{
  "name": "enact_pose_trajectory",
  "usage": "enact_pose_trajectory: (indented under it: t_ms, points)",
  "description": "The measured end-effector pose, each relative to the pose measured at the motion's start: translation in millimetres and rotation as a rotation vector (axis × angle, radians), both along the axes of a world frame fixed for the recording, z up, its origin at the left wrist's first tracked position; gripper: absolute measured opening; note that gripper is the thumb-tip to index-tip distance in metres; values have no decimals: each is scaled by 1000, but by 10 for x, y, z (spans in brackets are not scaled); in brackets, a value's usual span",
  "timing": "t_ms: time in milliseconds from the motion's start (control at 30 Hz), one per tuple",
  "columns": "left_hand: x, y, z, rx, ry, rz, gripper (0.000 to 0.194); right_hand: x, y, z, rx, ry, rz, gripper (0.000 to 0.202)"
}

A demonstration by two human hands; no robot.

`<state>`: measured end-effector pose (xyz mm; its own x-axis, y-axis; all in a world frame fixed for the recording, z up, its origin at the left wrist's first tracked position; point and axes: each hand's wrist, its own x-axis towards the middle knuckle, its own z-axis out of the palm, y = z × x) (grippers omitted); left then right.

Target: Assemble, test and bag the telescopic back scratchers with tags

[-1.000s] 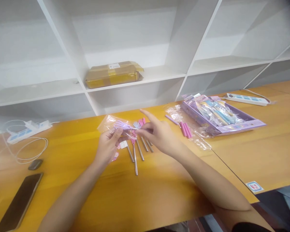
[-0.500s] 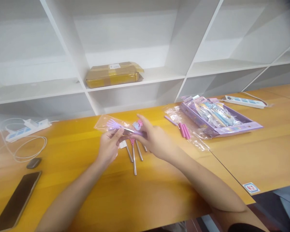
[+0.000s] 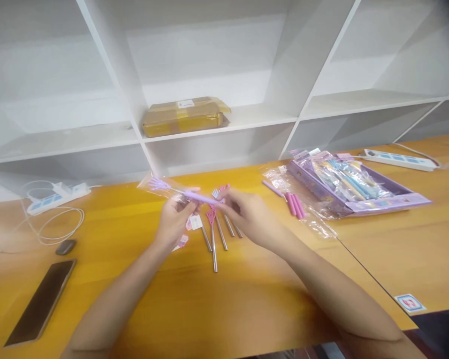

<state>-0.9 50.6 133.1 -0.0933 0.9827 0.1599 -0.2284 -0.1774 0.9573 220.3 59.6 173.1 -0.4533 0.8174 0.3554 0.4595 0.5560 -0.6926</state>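
A purple back scratcher (image 3: 200, 197) with a hand-shaped head lies across both my hands, its head end inside a clear plastic sleeve (image 3: 144, 183). My left hand (image 3: 175, 219) is closed around its middle, thumb on top. The fingers of my right hand (image 3: 243, 212) pinch the handle's right end. Below them on the table lie several metal-rod back scratchers with pink and blue hand heads; a pink one (image 3: 211, 217) is nearest. Small printed cards (image 3: 196, 222) lie beside these rods, partly behind my left hand.
Pink tubes (image 3: 295, 205) and a loose plastic wrapper (image 3: 318, 227) lie to the right, by a purple display box (image 3: 389, 203) of wrapped scratchers. At left are a phone (image 3: 41, 304), a small dark case (image 3: 66, 247) and a power strip (image 3: 60, 198). A taped carton (image 3: 185, 118) sits on the shelf.
The back scratcher and its sleeve have shifted left, and more of the purple handle shows between my hands. My right hand has turned and now pinches the handle's end. The camera view has moved slightly left.
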Motion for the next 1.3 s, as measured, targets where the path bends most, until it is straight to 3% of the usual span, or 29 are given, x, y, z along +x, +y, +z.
enact_pose_trajectory:
  t_ms: [200,533,667,767,900,1100,1300]
  points:
    - [130,-75,-64,-75,11,-137,47,-110,-67,-162,-21,28,30,21]
    - [143,-100,23,-124,-23,-97,54,-96,-128,-165,113,-55,120,10]
    - [169,-136,26,-112,99,-128,48,-82,-97,-211,232,-83,105,15]
    - [189,-154,3,-82,178,-162,32,-84,-72,-214,330,-56,58,18]
    - [187,-142,-81,-49,227,-184,10,-75,-87,-136,311,-79,70,34]
    - [148,-127,-106,-29,380,-213,13,-61,-145,-87,264,-83,203,35]
    - [154,-150,-34,65,498,-200,14,-44,-160,-131,318,-163,192,29]
